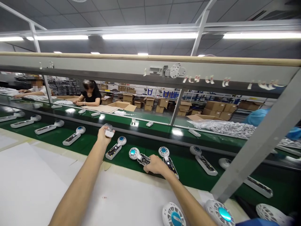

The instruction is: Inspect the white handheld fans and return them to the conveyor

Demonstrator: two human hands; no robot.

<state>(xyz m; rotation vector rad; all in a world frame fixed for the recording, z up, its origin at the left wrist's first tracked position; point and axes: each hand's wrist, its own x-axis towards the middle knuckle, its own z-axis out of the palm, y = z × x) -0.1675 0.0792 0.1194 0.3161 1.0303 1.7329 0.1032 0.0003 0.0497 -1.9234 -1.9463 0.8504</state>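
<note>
Belt of shiny green (148, 146) ran right across, and on the near side of it was a worktop (122, 201) with white paper on top. A grey post (254, 153) stood at the right and hid part of one fan in the row. White fans (71, 139) lay along the belt, each with a round head at one end of a long handle. Three more round heads (172, 210) sat near the bottom right, but their handles could not be seen. The right hand (155, 164) had its fingers closed around the handle end of the near fan (142, 158), which was at the belt, with its head pointing left. Just to the right of that was the next fan (164, 152), also with its handle open. The left hand (103, 136) was up over the belt, gripping a white piece (109, 133); it was turned so that I could not tell if it was a whole fan. As far as I could judge, the heads were already joined on, and many had bright blue middles (133, 152). Little dark parts (113, 151) were already inside the handles. No lid covered those parts, so closing the handles looked not yet done.
</note>
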